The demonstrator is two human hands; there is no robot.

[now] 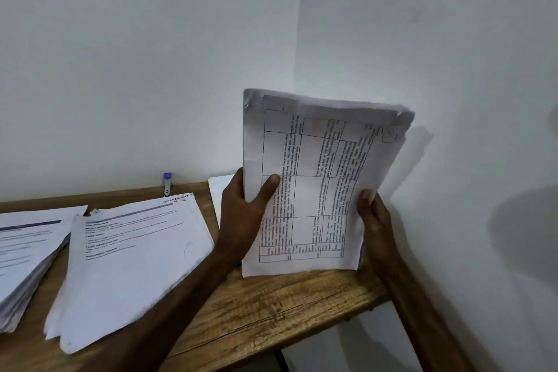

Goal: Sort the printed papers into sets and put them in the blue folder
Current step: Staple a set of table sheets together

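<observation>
I hold a thick stack of printed papers [317, 178] upright, its bottom edge resting on the wooden table [271, 308]. The top sheet shows a printed table turned sideways. My left hand [244, 208] grips the stack's left edge, thumb across the front. My right hand [376, 217] grips the right edge. Two other piles lie flat to the left: a fanned pile [129, 263] with headed text in the middle, and another pile [27, 254] at the far left. No blue folder is in sight.
A blue and white stapler [167, 184] stands against the back wall. A white sheet [219, 193] lies behind my left hand. White walls meet in a corner behind the held stack. The table's right edge ends just past my right wrist.
</observation>
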